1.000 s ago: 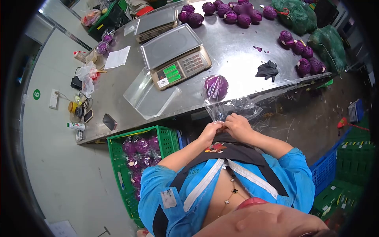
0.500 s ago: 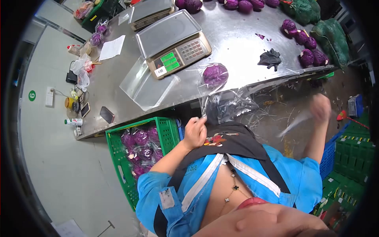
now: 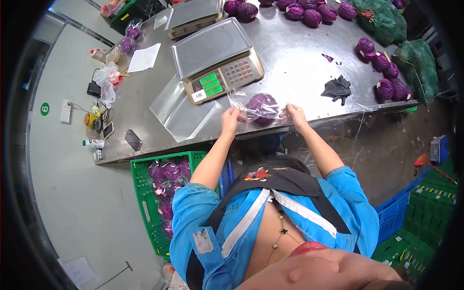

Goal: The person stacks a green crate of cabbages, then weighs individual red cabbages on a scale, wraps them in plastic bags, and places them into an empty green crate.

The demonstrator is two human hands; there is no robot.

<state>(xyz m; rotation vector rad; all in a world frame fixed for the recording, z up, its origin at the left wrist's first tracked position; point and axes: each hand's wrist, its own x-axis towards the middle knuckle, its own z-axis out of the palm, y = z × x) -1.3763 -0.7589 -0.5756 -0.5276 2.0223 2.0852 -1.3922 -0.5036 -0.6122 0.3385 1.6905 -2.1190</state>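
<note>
A purple cabbage (image 3: 262,107) sits near the front edge of the steel table, with clear plastic film (image 3: 240,100) around it. My left hand (image 3: 232,120) is closed on the film at the cabbage's left side. On the opposite side, my right hand (image 3: 295,117) pinches the film, fingers bent. Both hands are beside the cabbage, the film stretched between them. Just behind it stands a weighing scale (image 3: 222,72) with lit green digits. Flat clear plastic bags (image 3: 181,113) lie left of the cabbage, partly under the scale.
Bare purple cabbages (image 3: 311,18) lie at the back, more at the right by green net sacks (image 3: 416,70). A crumpled black item (image 3: 337,89) is on the table (image 3: 290,63). Below the left edge, a green crate (image 3: 145,203) holds wrapped cabbages. Blue and green crates (image 3: 432,212) stand right.
My right hand has come in from far out on the right to the cabbage. My left hand has moved up to the table edge. The film that hung over the edge is now drawn around the cabbage.
</note>
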